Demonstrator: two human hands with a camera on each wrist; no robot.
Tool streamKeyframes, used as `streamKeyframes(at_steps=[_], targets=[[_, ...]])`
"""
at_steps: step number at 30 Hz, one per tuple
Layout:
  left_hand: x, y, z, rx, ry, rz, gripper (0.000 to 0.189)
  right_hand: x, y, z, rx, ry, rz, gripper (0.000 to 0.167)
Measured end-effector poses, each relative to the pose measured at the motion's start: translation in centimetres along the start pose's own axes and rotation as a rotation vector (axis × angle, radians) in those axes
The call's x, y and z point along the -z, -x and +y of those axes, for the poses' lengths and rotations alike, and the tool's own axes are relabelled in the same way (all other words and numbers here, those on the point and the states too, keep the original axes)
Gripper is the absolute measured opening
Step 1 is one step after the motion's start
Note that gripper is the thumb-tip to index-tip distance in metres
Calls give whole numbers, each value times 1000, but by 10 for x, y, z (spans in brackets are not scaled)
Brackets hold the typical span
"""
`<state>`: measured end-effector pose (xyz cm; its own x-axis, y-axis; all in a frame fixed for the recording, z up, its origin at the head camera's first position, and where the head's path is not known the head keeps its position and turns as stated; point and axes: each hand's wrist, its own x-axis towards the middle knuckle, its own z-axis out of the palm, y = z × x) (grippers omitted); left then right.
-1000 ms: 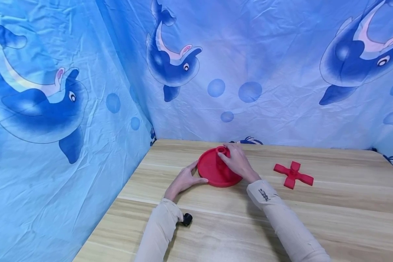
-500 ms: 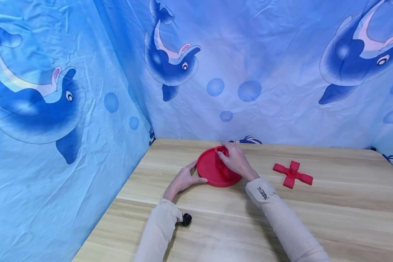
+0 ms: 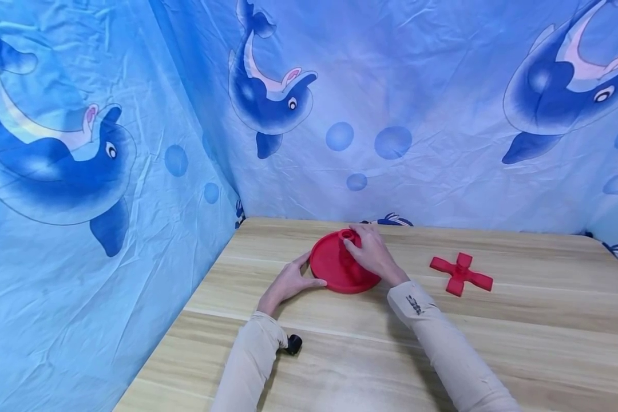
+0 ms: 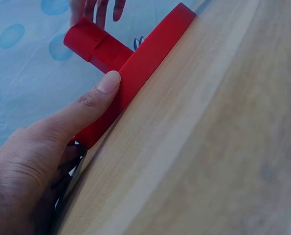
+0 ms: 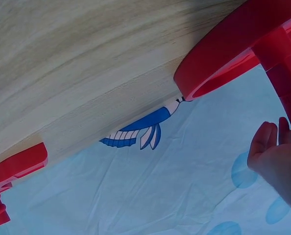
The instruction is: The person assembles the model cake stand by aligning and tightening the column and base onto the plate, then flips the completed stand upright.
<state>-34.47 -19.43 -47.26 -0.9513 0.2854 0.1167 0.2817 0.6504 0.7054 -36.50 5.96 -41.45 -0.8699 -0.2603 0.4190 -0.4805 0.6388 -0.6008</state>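
A round red tray-like base (image 3: 324, 266) with a raised rim lies flat on the wooden table, and a hollow red post (image 3: 344, 250) stands upright from it. My left hand (image 3: 287, 281) holds the base's left side. Its thumb presses the outer rim in the left wrist view, while its other fingers are partly hidden. Around the upper end of the post, my right hand (image 3: 372, 252) has its thumb on the near side and fingers on the far side. A stepped collar shows on the post (image 4: 97, 46) in the left wrist view.
Right of the base lies a red cross-shaped piece (image 3: 458, 274) with a short stub at its centre. A small black device (image 3: 293, 344) sits at the left cuff. Blue dolphin-print cloth (image 3: 365, 114) hangs behind the table (image 3: 525, 320) and along its left side.
Both hands stay in place on the base and the post. The head view shifts only slightly.
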Motion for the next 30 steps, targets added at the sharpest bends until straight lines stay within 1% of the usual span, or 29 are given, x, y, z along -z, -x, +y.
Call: streamKeyframes(at_steps=[5,11,17,21,27,30], targets=[[0,0,-1,-8,4,-4,103,-2,-1,0,-5,-6,0,50],[0,-1,0,-4,6,-5,104,-2,-1,1,-41,-8,19,54],[-1,-1,1,4,6,0,104,-1,-1,0,-24,-17,4,52],[0,0,0,-2,12,1,103,-1,-2,-1,-11,-33,-11,50],[0,0,-1,3,3,3,102,-1,-2,-1,-24,-4,1,55],[-1,0,0,4,2,1,102,0,-1,-1,-19,-6,1,53]])
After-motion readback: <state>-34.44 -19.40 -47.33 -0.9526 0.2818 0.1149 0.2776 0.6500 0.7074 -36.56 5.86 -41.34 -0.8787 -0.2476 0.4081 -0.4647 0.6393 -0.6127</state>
